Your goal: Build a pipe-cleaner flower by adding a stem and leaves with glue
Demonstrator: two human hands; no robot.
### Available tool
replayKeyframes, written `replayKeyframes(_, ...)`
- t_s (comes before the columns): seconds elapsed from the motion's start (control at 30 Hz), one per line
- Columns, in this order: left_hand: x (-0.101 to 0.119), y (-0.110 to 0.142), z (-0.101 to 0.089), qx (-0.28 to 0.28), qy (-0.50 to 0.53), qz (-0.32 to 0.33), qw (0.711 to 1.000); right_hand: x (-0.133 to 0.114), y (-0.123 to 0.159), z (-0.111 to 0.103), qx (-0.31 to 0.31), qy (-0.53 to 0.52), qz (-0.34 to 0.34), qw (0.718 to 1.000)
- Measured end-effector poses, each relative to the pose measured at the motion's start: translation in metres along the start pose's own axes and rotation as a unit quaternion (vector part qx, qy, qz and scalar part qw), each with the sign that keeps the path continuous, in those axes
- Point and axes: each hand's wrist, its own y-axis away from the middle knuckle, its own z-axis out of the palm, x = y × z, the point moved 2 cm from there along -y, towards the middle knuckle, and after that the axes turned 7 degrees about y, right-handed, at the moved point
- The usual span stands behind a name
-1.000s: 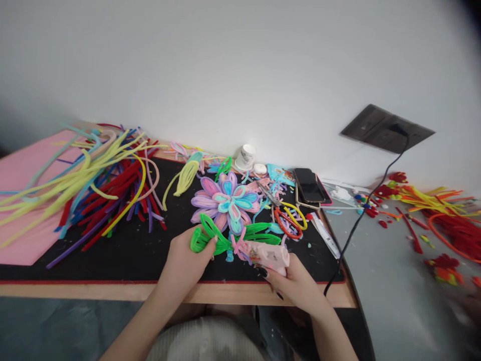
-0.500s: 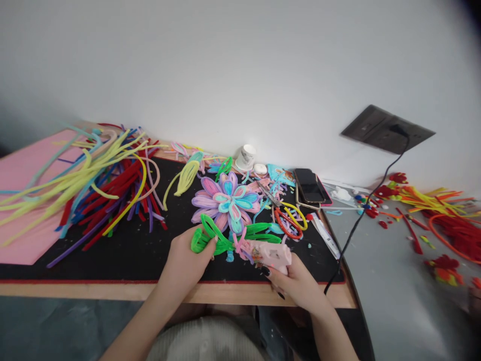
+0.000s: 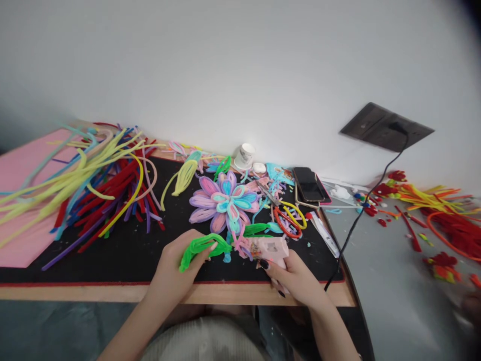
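Observation:
Between the thumb and fingers of my left hand (image 3: 180,260) is a looped green pipe-cleaner leaf (image 3: 203,245). My right hand (image 3: 291,275) is closed round a pale pink glue gun (image 3: 271,247), its nozzle pointing left at the leaf's inner end. Whether nozzle and leaf touch is hard to make out, as pink and purple pipe-cleaner bits (image 3: 242,244) crowd that spot. Just behind lies a large purple, pink and blue pipe-cleaner flower (image 3: 224,200) on the black mat (image 3: 124,260). Another green leaf (image 3: 257,229) extends to the right below the flower.
Scissors (image 3: 288,220) with red and yellow handles lie right of the flower, near a phone (image 3: 310,185). Behind stands a paper cup (image 3: 245,156). Loose pipe cleaners (image 3: 108,195) heap at left over pink sheets (image 3: 22,245). A black cord (image 3: 353,233) drops from the wall socket (image 3: 387,128).
My left hand has shifted a little left and tilted the green leaf, so its loops now lie flatter. The glue gun has stayed nearly in place in my right hand.

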Motion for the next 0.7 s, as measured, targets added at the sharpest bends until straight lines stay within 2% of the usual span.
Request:
replayKeyframes(0.2, 0.013, 0.002, -0.004, -0.036, -0.029, 0.052, 0.998, -0.003, 0.0, -0.001, -0.003, 0.012, 0.017, 1.0)
replayKeyframes(0.37, 0.016, 0.007, -0.007, -0.069, -0.04, 0.085, 0.993, -0.005, -0.001, -0.001, -0.012, 0.01, 0.027, 1.0)
replayKeyframes(0.5, 0.013, 0.009, -0.008, -0.071, -0.042, 0.115, 0.99, -0.005, -0.001, -0.001, -0.006, 0.017, 0.039, 0.999)
replayKeyframes(0.7, 0.011, 0.011, -0.005, -0.048, -0.014, 0.115, 0.992, -0.003, -0.002, -0.002, -0.004, 0.024, 0.043, 0.999)
